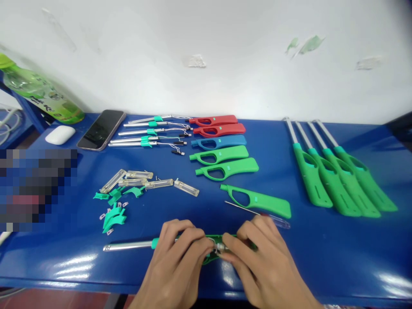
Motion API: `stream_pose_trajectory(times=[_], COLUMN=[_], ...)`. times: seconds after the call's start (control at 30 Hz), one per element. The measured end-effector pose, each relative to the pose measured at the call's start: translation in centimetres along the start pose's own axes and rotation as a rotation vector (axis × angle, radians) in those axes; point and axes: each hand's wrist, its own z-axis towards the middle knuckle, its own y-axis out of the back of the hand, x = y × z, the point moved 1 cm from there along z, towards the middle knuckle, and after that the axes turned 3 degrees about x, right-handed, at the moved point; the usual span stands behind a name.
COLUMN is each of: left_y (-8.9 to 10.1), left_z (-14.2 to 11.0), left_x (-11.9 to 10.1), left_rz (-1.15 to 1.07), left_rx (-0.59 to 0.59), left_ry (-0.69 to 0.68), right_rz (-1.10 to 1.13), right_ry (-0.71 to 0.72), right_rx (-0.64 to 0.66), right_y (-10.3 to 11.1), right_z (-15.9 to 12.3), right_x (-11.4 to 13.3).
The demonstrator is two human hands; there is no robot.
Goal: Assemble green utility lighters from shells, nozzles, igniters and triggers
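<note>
A long-nosed lighter with a metal tube [128, 246] and an open green handle shell [210, 259] lies at the table's front, its tube pointing left. My left hand [177, 259] is closed over the shell near the tube's teal collar [155, 243]. From the other side, my right hand [262, 253] pinches near a small metal fitting [220, 246] inside the shell. My fingers hide most of the inner parts. Just beyond my right hand lie a loose green handle half [273, 206] and a thin screwdriver [241, 207] with a clear handle.
Several clear fuel tanks [159, 184] and teal triggers [114, 221] lie left of centre. Behind are wired metal tubes [138, 133] and red, blue and green handle halves [231, 166]. Closed green lighters [313, 189] stand right. A phone [102, 130], white case [60, 134] and bottle [48, 96] sit back left.
</note>
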Motion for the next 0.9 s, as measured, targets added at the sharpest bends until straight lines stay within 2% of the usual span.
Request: stream_pose_trajectory(times=[0.5, 0.77, 0.9], left_y=[0.1, 1.0, 1.2], left_z=[-0.4, -2.0, -2.5], left_x=[0.2, 0.3, 0.6], left_rz=[0.108, 0.148, 0.176], left_rx=[0.005, -0.044, -0.048], left_ry=[0.0, 0.1, 0.088], right_rz=[0.104, 0.011, -0.015], right_ry=[-0.082, -0.142, -0.146], right_rx=[-0.052, -0.09, -0.07], right_y=[-0.6, -0.8, -1.0], right_z=[-0.8, -1.4, -1.8], right_x=[-0.4, -0.2, -0.4])
